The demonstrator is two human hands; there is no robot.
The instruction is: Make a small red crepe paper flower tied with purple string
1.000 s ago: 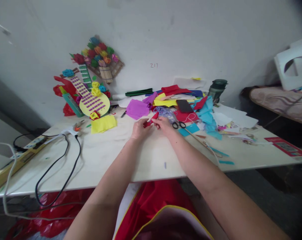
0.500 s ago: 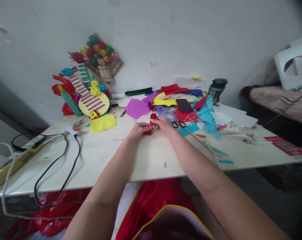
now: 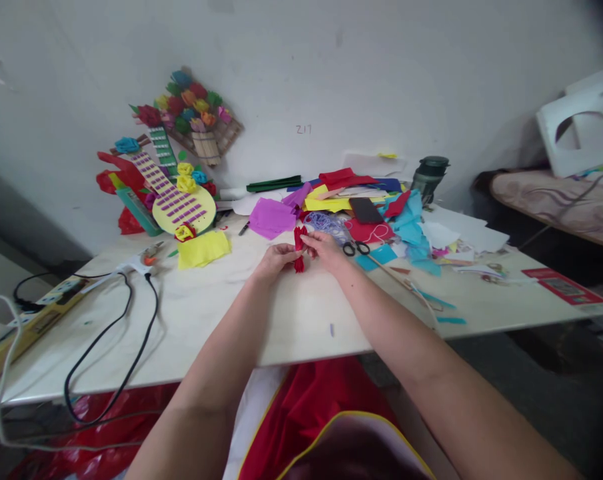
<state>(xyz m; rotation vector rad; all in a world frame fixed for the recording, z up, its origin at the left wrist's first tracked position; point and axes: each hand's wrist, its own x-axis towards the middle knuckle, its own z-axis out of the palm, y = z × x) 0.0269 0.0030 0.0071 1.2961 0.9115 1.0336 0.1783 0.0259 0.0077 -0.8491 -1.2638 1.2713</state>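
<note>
Both my hands meet over the middle of the pale table point(image 3: 291, 313), far from its front edge. My left hand point(image 3: 275, 259) and my right hand point(image 3: 327, 250) pinch a small folded strip of red crepe paper point(image 3: 298, 248) between their fingertips. The strip stands nearly upright, its ends sticking out above and below the fingers. Just behind my hands lie a purple paper sheet point(image 3: 271, 218) and a tangle of bluish thread point(image 3: 326, 223). Black-handled scissors point(image 3: 356, 249) lie right beside my right hand.
A heap of coloured paper point(image 3: 376, 200) and a dark green bottle point(image 3: 428, 175) fill the back right. A paper guitar craft point(image 3: 174, 197) and paper-flower basket point(image 3: 198, 117) lean on the wall. Yellow paper point(image 3: 204, 248), a glue gun point(image 3: 148, 257), power strip point(image 3: 36, 317) and black cables point(image 3: 121, 347) occupy the left.
The red strip turned from lying slanted to standing nearly upright between my fingertips. My hands stayed in the same spot; the view shifted slightly.
</note>
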